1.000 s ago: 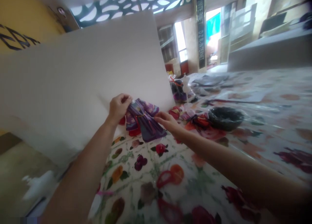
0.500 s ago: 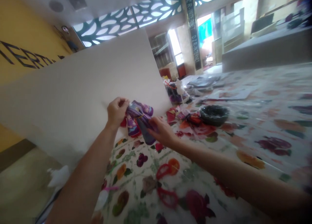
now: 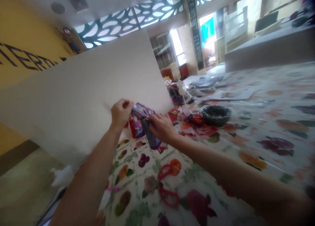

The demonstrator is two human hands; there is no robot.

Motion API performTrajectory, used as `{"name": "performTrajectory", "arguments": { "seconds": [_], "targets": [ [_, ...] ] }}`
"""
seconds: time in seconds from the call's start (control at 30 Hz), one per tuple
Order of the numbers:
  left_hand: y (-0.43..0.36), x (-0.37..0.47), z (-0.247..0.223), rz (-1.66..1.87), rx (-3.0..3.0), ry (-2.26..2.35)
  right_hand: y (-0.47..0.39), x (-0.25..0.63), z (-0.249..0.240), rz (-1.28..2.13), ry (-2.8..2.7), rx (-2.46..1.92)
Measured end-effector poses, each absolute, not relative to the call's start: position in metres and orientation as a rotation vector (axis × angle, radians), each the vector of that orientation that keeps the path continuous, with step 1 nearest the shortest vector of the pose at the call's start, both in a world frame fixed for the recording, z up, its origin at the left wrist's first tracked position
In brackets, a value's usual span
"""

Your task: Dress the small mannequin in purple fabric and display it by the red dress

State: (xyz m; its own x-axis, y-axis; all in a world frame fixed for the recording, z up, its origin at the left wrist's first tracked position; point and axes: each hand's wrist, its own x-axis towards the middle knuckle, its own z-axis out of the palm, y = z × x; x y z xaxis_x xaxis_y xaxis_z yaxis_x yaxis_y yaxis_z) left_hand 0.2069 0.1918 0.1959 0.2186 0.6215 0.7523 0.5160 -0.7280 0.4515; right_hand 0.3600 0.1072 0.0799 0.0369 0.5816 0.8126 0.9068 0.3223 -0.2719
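My left hand [image 3: 120, 113] pinches the collar end of a small purple doll's robe [image 3: 139, 127], just above the table. The robe has wide patterned sleeves with red lining, a beaded trim and a grey-blue skirt panel hanging down. At its waist, on the right side, my right hand [image 3: 162, 126] is closed on the cloth, its fingers partly covering the folds. Below the hands, red-handled scissors [image 3: 169, 199] lie on the flowered tablecloth [image 3: 137, 186]; their blades are hard to make out.
A white board [image 3: 98, 75] stands upright behind the hands. To the right are a black bundle [image 3: 216, 115] in clear plastic, red and orange cloth pieces [image 3: 200, 129] and papers [image 3: 233, 94]. A white star-shaped piece [image 3: 181, 88] stands near the board's edge.
Both hands have shifted slightly right with the robe. My right hand has moved up to its waist, its fingers now more curled over the cloth, and the skirt panel hangs further right.
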Motion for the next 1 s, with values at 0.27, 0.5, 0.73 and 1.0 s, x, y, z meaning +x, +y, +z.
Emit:
{"name": "performTrajectory", "arguments": {
  "seconds": [0.27,0.5,0.73,1.0],
  "targets": [
    [0.191,0.208,0.193,1.539,2.382,1.101,0.108,0.360,0.079,-0.407,-1.650,-1.295],
    [0.197,0.210,0.188,1.536,2.370,1.076,0.107,0.356,0.074,-0.391,-1.697,-1.238],
    [0.194,0.208,0.189,1.478,2.383,1.006,0.107,0.372,0.089,-0.265,-1.557,-1.075],
    [0.179,0.210,0.193,1.205,2.470,0.806,0.125,0.409,0.154,0.081,-1.560,-0.933]
  ]
}}
